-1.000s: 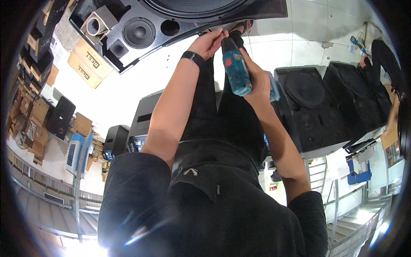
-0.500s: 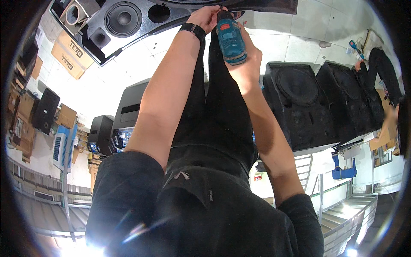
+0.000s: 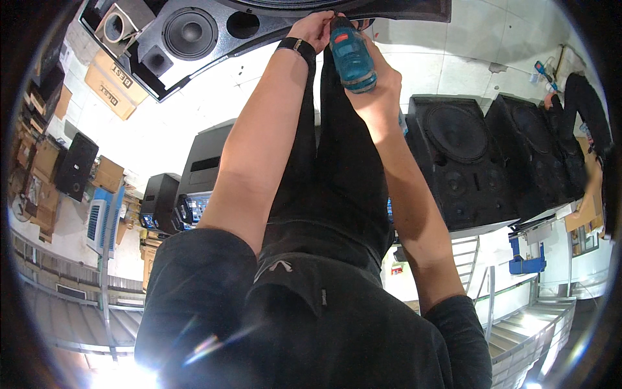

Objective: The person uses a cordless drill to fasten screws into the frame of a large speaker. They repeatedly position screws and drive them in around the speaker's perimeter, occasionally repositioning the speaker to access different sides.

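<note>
Speakers, boxy and black, stand on the pale floor (image 3: pixel 466 58). Left hand (image 3: pixel 317 29) rests with curled fingers against the edge of the big speaker cabinet (image 3: pixel 194 39); just beside it, the right hand (image 3: pixel 379 91) grips a teal drill (image 3: pixel 351 55), fingers wrapped tight, its tip at that edge.

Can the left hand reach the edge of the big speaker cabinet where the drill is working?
Probably yes: the left hand already rests at the edge of the speaker cabinet, beside the tip of the teal drill held by the right hand; nothing lies between.
</note>
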`<state>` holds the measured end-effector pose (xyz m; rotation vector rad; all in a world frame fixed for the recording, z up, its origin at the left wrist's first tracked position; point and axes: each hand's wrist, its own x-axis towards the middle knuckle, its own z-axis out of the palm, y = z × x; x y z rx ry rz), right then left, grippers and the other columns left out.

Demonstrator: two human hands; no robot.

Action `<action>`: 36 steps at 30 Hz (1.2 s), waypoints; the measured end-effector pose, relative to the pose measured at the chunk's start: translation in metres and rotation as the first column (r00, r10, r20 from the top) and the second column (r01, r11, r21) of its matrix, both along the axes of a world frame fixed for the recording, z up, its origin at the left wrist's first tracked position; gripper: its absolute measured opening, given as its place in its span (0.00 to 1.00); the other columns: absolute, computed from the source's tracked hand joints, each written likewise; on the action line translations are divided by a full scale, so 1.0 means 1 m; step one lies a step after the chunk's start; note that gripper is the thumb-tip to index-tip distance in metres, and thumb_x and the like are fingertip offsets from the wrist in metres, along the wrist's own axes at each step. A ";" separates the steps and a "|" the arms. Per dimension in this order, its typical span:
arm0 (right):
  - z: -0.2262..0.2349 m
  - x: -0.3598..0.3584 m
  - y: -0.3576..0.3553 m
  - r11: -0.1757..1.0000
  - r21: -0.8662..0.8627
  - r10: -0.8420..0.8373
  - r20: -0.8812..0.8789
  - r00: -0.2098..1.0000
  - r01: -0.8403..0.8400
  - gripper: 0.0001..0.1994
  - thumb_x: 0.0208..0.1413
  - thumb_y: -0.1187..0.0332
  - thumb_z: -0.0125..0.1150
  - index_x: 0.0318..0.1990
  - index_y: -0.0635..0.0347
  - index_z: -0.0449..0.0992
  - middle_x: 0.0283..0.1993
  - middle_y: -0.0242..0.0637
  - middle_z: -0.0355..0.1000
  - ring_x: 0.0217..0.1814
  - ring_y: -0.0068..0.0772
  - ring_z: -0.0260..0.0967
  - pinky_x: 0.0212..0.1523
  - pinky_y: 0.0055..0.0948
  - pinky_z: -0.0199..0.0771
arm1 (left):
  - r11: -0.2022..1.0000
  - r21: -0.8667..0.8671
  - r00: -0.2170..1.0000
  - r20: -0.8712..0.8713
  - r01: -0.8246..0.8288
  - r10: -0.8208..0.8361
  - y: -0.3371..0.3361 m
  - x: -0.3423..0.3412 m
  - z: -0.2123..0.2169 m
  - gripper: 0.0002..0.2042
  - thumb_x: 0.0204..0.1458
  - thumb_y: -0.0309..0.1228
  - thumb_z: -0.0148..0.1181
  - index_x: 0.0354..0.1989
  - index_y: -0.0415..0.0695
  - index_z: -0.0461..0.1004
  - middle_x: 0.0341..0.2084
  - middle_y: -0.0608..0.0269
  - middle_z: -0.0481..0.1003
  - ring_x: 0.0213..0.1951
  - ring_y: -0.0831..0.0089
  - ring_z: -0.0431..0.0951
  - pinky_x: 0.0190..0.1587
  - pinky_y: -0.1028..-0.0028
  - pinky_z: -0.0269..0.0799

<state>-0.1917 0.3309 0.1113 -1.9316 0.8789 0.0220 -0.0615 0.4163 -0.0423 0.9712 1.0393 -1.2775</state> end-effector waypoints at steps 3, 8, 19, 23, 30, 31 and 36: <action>0.003 0.005 -0.005 1.000 0.021 0.011 -0.027 1.000 -0.010 0.37 0.47 0.62 0.78 0.68 0.54 0.75 0.43 0.51 0.84 0.48 0.53 0.85 0.47 0.41 0.85 | 1.000 -0.028 0.999 -0.040 -0.005 0.004 0.001 0.001 -0.008 0.13 0.71 0.30 0.53 0.44 0.30 0.77 0.34 0.54 0.82 0.29 0.77 0.84 0.32 0.88 0.85; 0.012 0.019 -0.007 0.999 -0.005 0.036 -0.247 0.968 -0.038 0.38 0.47 0.58 0.77 0.70 0.45 0.73 0.44 0.52 0.84 0.50 0.57 0.83 0.48 0.47 0.84 | 0.995 -0.101 0.996 -0.093 0.007 -0.016 0.008 0.006 -0.020 0.10 0.70 0.28 0.54 0.45 0.32 0.78 0.35 0.54 0.82 0.32 0.71 0.84 0.39 0.75 0.88; 0.021 0.039 -0.009 0.995 -0.010 0.090 -0.317 0.944 -0.098 0.39 0.46 0.60 0.77 0.70 0.41 0.73 0.43 0.51 0.84 0.48 0.57 0.83 0.49 0.48 0.84 | 0.656 0.257 0.539 0.401 0.709 -0.740 0.012 0.018 0.007 0.11 0.63 0.32 0.66 0.51 0.44 0.83 0.42 0.57 0.84 0.40 0.66 0.85 0.46 0.65 0.85; 0.020 0.045 -0.010 0.989 -0.026 0.118 -0.436 0.892 -0.144 0.36 0.47 0.59 0.77 0.68 0.43 0.74 0.43 0.51 0.84 0.48 0.56 0.84 0.49 0.47 0.85 | 0.437 0.556 0.158 0.477 0.707 -0.864 0.021 0.034 0.010 0.19 0.55 0.30 0.70 0.57 0.55 0.82 0.50 0.60 0.84 0.50 0.61 0.84 0.56 0.62 0.81; 0.027 0.054 -0.009 1.000 -0.013 0.023 -0.299 0.954 -0.029 0.31 0.51 0.57 0.76 0.65 0.45 0.78 0.42 0.51 0.84 0.46 0.54 0.85 0.47 0.46 0.85 | 0.205 0.863 -0.862 0.491 0.462 -0.124 0.001 0.082 0.012 0.35 0.55 0.44 0.69 0.73 0.55 0.66 0.75 0.62 0.63 0.77 0.61 0.57 0.76 0.44 0.52; 0.027 0.055 -0.009 1.000 0.008 0.018 -0.297 0.955 -0.016 0.30 0.52 0.57 0.76 0.65 0.45 0.78 0.42 0.50 0.85 0.46 0.51 0.86 0.47 0.45 0.85 | -0.171 0.868 -0.884 0.454 0.467 -0.108 -0.008 0.086 0.008 0.50 0.51 0.44 0.71 0.82 0.60 0.48 0.84 0.63 0.42 0.83 0.61 0.42 0.80 0.41 0.39; 0.029 0.056 -0.008 0.994 0.105 0.059 -0.436 0.898 -0.014 0.31 0.54 0.68 0.75 0.68 0.52 0.76 0.51 0.47 0.85 0.55 0.45 0.84 0.55 0.37 0.83 | -0.047 0.808 -0.807 0.589 0.587 0.054 -0.023 0.098 -0.010 0.44 0.57 0.45 0.67 0.81 0.60 0.52 0.84 0.60 0.41 0.83 0.58 0.41 0.79 0.38 0.41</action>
